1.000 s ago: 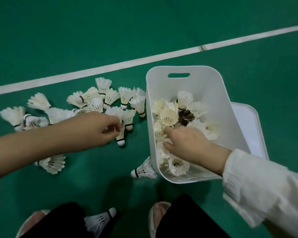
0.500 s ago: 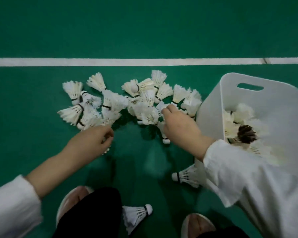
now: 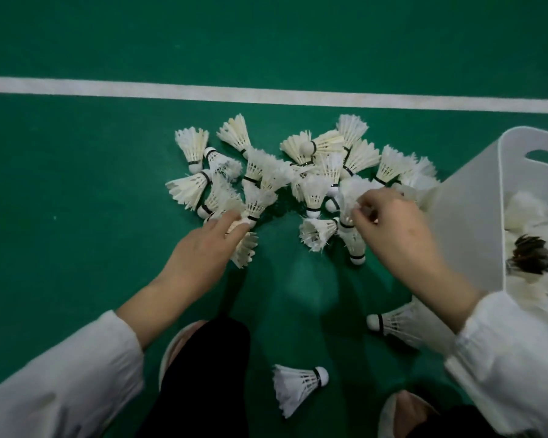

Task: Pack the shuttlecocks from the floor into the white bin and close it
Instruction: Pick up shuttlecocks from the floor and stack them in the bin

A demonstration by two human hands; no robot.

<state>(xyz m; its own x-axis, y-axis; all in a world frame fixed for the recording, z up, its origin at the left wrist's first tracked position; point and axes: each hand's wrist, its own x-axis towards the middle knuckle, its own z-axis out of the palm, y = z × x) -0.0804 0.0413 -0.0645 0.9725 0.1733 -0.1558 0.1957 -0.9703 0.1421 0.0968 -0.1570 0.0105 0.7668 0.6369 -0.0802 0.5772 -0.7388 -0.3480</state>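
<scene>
A pile of several white feather shuttlecocks point(image 3: 310, 172) lies on the green floor. My left hand point(image 3: 206, 251) is at its near left edge, shut on a shuttlecock point(image 3: 245, 251) whose feathers stick out beneath the palm, while its fingertips touch the cork of another one point(image 3: 256, 203). My right hand point(image 3: 393, 229) is at the pile's right side, fingers pinched on the feathers of a shuttlecock point(image 3: 350, 192). The white bin point(image 3: 465, 222) stands at the right edge, open, with several shuttlecocks inside, one of them dark point(image 3: 532, 255). No lid is in view.
Two stray shuttlecocks lie nearer me, one point(image 3: 298, 387) between my feet and one point(image 3: 396, 324) against the bin's near corner. My knees in black trousers point(image 3: 209, 374) and light slippers point(image 3: 402, 412) fill the bottom. A white court line point(image 3: 266, 96) crosses beyond the pile.
My right hand left the bin and reached left into the pile, closing on feathers. My left hand slid forward to the pile's near edge. The view swung left, pushing the bin to the right edge.
</scene>
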